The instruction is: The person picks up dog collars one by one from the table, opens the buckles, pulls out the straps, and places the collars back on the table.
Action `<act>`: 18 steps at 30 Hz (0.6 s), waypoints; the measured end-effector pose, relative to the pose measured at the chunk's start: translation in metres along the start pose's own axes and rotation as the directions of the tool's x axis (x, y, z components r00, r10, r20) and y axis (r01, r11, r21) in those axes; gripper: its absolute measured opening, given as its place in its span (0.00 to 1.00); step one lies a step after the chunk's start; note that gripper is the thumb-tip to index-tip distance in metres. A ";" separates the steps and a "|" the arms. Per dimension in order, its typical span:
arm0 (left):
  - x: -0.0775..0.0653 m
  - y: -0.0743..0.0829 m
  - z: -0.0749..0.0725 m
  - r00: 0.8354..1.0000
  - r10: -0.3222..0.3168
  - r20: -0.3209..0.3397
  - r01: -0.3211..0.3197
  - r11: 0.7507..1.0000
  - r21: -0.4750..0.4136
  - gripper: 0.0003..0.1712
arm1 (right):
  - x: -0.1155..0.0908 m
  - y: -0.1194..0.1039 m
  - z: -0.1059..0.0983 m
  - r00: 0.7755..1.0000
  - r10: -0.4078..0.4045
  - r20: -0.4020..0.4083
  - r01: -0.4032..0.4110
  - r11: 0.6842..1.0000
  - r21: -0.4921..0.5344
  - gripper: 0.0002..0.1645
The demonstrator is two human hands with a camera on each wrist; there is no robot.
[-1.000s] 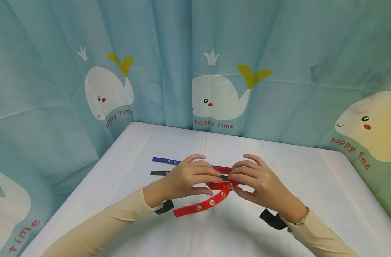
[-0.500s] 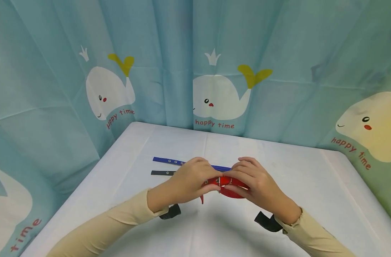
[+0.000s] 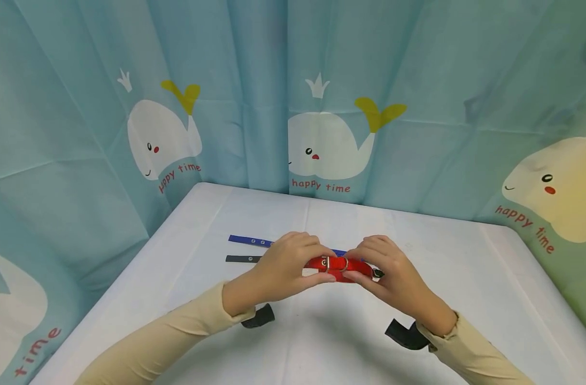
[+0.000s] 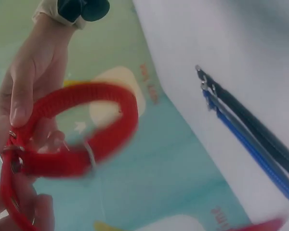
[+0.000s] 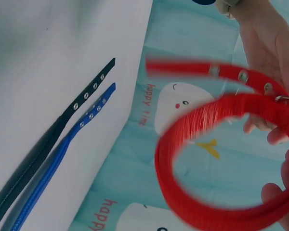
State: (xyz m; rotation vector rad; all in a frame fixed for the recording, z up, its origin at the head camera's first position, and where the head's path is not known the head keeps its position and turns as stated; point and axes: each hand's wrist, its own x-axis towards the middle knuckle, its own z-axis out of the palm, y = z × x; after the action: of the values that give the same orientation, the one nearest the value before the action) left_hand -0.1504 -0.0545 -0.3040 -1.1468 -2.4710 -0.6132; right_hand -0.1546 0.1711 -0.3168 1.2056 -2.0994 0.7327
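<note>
A red pet collar [image 3: 338, 263] is held up between both hands, fastened into a loop. Its metal buckle [image 3: 325, 263] and D-ring [image 3: 345, 264] face the head camera. My left hand [image 3: 280, 270] pinches the collar on the buckle side, thumb below and fingers above. On the other side my right hand [image 3: 394, 272] grips the band by the D-ring, thumb also below. In the right wrist view the collar's eyeletted tail [image 5: 243, 76] sticks out past the loop, partly blurred. The left wrist view shows the loop [image 4: 130, 110] hanging off the fingers.
Behind the hands a blue collar [image 3: 249, 240] and a dark collar [image 3: 242, 259] lie side by side on the white table [image 3: 211, 214]. Their eyeletted ends point left. A light blue curtain [image 3: 254, 107] with whale prints surrounds the table's far and side edges.
The red collar has been turned so its buckle faces upward between the hands. Its tail, which hung toward the front left, no longer shows in the head view. Both hands have closed in on the band.
</note>
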 end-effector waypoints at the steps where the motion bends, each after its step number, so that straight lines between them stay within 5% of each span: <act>1: 0.001 0.000 0.000 1.000 0.004 -0.003 -0.004 1.000 0.023 0.16 | 0.000 0.000 0.001 1.000 -0.013 -0.001 0.013 1.000 -0.005 0.21; 9: 0.002 -0.001 0.000 0.996 0.070 -0.049 -0.060 0.979 0.193 0.15 | 0.002 0.000 0.000 0.998 -0.056 0.009 0.056 0.995 -0.086 0.22; 18: 0.000 -0.003 0.001 0.989 0.070 -0.127 -0.053 0.990 0.133 0.14 | -0.005 0.002 -0.005 0.997 0.051 -0.059 -0.051 0.999 -0.001 0.21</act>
State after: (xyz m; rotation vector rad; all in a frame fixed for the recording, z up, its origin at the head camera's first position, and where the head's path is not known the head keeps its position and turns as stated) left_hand -0.1530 -0.0555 -0.3056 -1.0925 -2.3189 -0.4871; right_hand -0.1535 0.1786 -0.3178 1.1192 -2.0888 0.7789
